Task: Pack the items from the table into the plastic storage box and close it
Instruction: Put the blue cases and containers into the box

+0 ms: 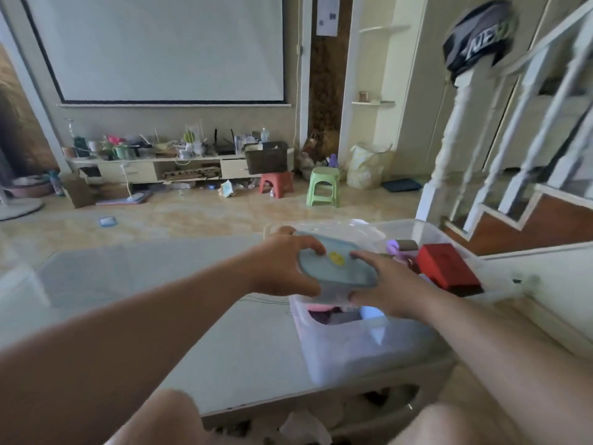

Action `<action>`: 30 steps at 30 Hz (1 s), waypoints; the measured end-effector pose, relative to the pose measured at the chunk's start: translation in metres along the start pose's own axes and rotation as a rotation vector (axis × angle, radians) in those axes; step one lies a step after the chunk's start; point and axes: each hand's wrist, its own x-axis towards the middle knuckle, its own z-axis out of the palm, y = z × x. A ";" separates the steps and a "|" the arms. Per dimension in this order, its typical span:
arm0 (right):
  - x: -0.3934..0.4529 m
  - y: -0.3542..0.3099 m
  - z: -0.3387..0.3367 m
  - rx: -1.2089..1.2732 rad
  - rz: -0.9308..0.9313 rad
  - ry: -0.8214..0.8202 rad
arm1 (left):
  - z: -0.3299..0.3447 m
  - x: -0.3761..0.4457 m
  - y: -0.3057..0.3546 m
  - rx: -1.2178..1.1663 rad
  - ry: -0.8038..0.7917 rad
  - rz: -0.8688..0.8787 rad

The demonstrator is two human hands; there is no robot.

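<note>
Both hands grip a blue-lidded container (337, 263) over the clear plastic storage box (362, 345): left hand (282, 264) at its left end, right hand (382, 284) at its right, likely steadying it for lowering inside beside a red box (447, 266).

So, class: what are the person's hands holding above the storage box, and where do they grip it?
A light blue lidded container. The left hand grips its left end, the right hand its right end, fingers over the lid.

Pale blue container (337, 263) with a little yellow mark on its lid, see-through frosty storage box (359, 345), dark red box (447, 268) inside it, something pink and lilac too. Bench (160, 284) is pale grey-green.
</note>
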 end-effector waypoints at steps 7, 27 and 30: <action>0.009 0.049 -0.002 -0.113 0.082 -0.181 | 0.051 0.020 0.020 0.147 -0.232 -0.056; 0.021 0.067 0.030 -0.446 0.015 0.053 | 0.085 0.027 0.006 0.692 -0.408 0.027; 0.018 0.070 0.033 -0.479 -0.039 0.112 | 0.085 0.017 0.001 0.610 -0.276 0.228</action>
